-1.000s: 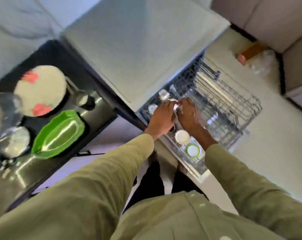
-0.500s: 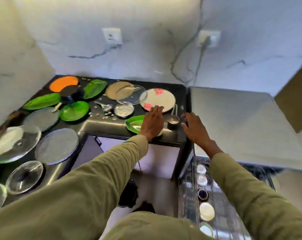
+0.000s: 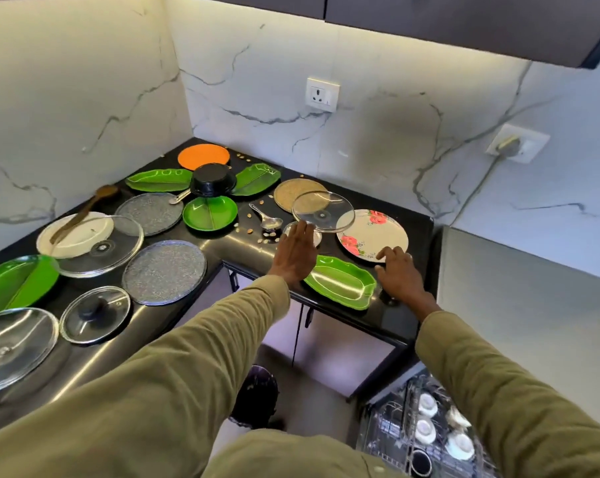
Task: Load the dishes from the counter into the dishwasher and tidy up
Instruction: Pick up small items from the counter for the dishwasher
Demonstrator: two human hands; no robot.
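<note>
The left hand [image 3: 296,250] reaches out flat, fingers straight and holding nothing, its tips over a small steel bowl [image 3: 303,236] under a tilted glass lid [image 3: 322,211]. The right hand [image 3: 396,267], loosely spread and empty, touches the near rim of the floral plate [image 3: 372,234]; between both lies a green tray [image 3: 339,281] overhanging the counter [image 3: 250,248] edge. Behind the right arm, the dishwasher rack [image 3: 388,429] holds only cups, so most dishes remain.
</note>
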